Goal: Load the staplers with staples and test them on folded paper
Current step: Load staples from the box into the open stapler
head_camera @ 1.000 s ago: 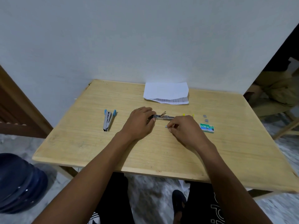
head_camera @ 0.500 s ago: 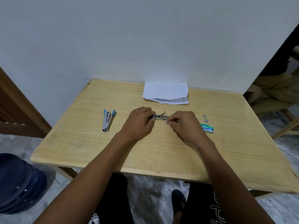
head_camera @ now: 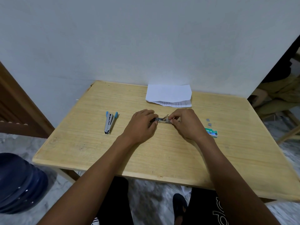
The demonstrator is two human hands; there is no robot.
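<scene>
Head view, table (head_camera: pixel 227 159) centre: one open stapler (head_camera: pixel 163 120), left hand (head_camera: pixel 141 125) gripping its rear end, right hand (head_camera: pixel 186 124) pinching at its magazine. Loading is judged under way, though any staples there are too small to tell. Blue stapler (head_camera: pixel 110 122) lies apart at left, its load unknown; folded paper (head_camera: pixel 168 95) by the wall looks untested; staple box (head_camera: pixel 211 132) and loose strips (head_camera: pixel 208 122) lie at right.

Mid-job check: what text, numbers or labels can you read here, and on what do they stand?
"10": on the small green cardboard staple box; the rest of its label is too blurred to read.
Printed rows on the folded white paper: too small to read.
White lettering on the black trousers: cut off, unreadable.
No text shows on the blue-tipped metal stapler.
</scene>
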